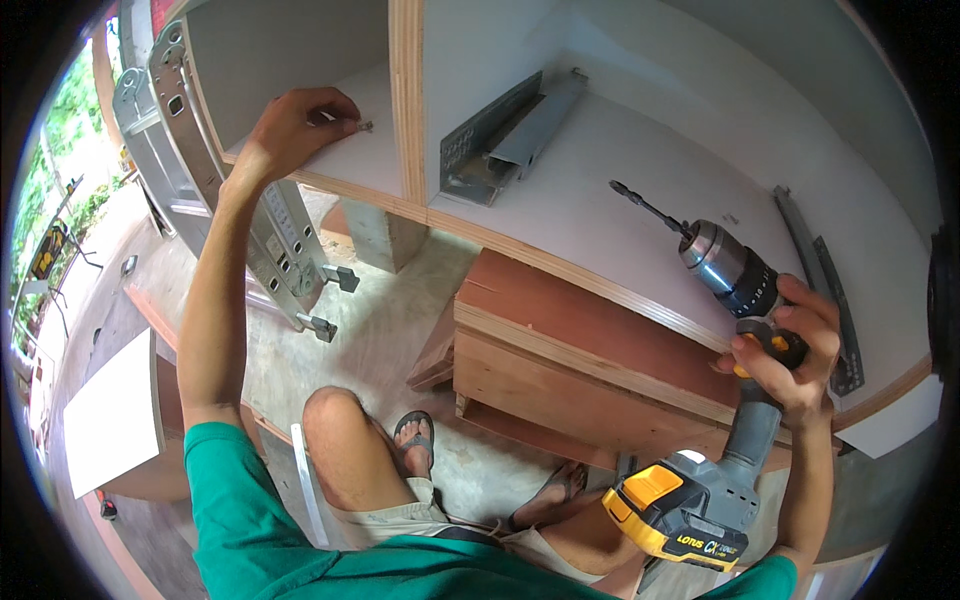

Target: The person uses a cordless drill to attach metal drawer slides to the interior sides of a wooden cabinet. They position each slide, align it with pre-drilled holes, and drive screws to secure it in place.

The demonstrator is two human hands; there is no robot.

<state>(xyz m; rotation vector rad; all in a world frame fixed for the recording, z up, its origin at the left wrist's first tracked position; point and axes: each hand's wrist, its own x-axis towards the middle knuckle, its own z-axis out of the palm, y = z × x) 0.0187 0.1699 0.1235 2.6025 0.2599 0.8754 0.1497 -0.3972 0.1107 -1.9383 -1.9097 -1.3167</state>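
My left hand (296,122) reaches up to the white shelf (370,150) of the left cabinet compartment, its fingertips pinching a small screw (364,126). My right hand (790,350) grips the handle of a grey and yellow cordless drill (735,400), whose long bit (645,207) points up and left over the white floor of the right compartment. A metal drawer slide (505,140) lies loose in that compartment, apart from the bit.
A plywood divider (407,100) separates the two compartments. Another slide rail (815,270) lies at the right. A wooden box (570,370) stands below the cabinet edge, an aluminium ladder (200,160) leans at the left, and my knee and sandalled feet rest on the concrete floor.
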